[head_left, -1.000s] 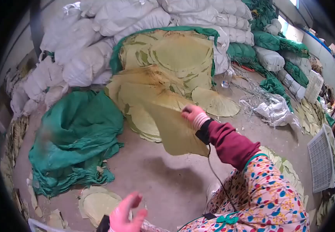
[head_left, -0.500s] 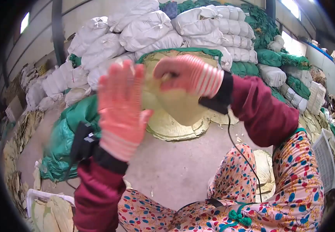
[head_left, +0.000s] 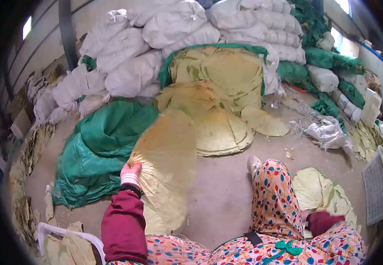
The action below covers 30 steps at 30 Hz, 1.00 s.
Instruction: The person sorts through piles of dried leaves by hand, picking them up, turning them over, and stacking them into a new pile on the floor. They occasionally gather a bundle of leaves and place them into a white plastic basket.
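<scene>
My left hand [head_left: 131, 173], in a pink striped glove, is closed on the edge of a large dried leaf [head_left: 167, 154], thin, yellow-green and round like a lotus leaf. The leaf hangs spread out over the floor, its right side smeared by motion. Low on the right, my right hand [head_left: 305, 215] is mostly hidden by my knee, so its fingers do not show. It is beside a flat stack of pale dried leaves [head_left: 313, 187] on the floor. Ahead, more such leaves [head_left: 220, 132] spill from a big leaf bundle [head_left: 227, 66] with green cloth around it.
A crumpled green sack [head_left: 98, 145] lies on the left. White sacks [head_left: 174, 26] are piled at the back. A white basket [head_left: 96, 240] with leaf pieces stands at lower left, and a pale plastic crate [head_left: 377, 185] leans at right. A torn white bag [head_left: 328, 132] lies on the floor.
Both hands were raised in front of me, a leaf near the right one. Now the left has dropped to the lower left and grips a leaf; the right has moved down beside my knee.
</scene>
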Tool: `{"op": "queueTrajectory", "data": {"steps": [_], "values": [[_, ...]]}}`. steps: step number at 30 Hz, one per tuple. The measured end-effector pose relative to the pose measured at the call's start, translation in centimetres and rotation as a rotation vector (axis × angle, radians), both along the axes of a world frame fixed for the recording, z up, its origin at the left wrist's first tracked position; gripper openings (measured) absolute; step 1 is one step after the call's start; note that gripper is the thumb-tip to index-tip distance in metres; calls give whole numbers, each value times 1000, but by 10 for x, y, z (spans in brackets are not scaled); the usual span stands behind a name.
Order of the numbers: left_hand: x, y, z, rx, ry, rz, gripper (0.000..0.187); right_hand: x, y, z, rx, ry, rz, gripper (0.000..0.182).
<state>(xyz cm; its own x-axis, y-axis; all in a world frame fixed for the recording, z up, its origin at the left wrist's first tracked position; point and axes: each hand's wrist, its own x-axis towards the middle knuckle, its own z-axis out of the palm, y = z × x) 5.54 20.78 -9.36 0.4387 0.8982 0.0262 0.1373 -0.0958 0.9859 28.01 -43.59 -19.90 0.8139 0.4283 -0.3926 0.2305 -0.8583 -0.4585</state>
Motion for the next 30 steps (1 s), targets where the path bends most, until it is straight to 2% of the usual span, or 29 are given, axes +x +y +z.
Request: {"op": "queueTrajectory", "data": {"steps": [2,5,7,13,14,17,18,19,20,21,23,27,30], "values": [[7,21,-43,-224,-263,11,48,-33,9,-55,-119,269,-24,46],[27,28,-69,-379,-387,34,51,-39,27,-94,-229,482,-73,46],[46,39,-83,-481,-324,41,45,-31,35,-111,-255,538,-110,46],[93,67,-153,-522,-310,75,53,23,68,-126,-306,594,-199,47],[99,73,-166,-456,-262,110,43,34,73,-128,-317,599,-207,47],[136,62,-133,-97,23,91,32,63,89,-131,-352,622,-218,47],[144,56,-123,52,54,-60,27,74,96,-133,-362,632,-217,47],[148,48,-119,196,-104,-319,35,85,101,-134,-373,641,-213,47],[156,49,-102,911,209,-513,40,94,106,-134,-384,643,-206,47],[165,37,-88,1050,364,-651,39,106,110,-136,-392,649,-194,47],[165,19,-110,1163,536,-816,33,128,116,-137,-401,662,-172,48],[144,11,-156,1101,693,-988,27,167,119,-141,-418,677,-122,48],[134,14,-178,1111,773,-1022,27,194,116,-148,-438,701,-70,48]]}}
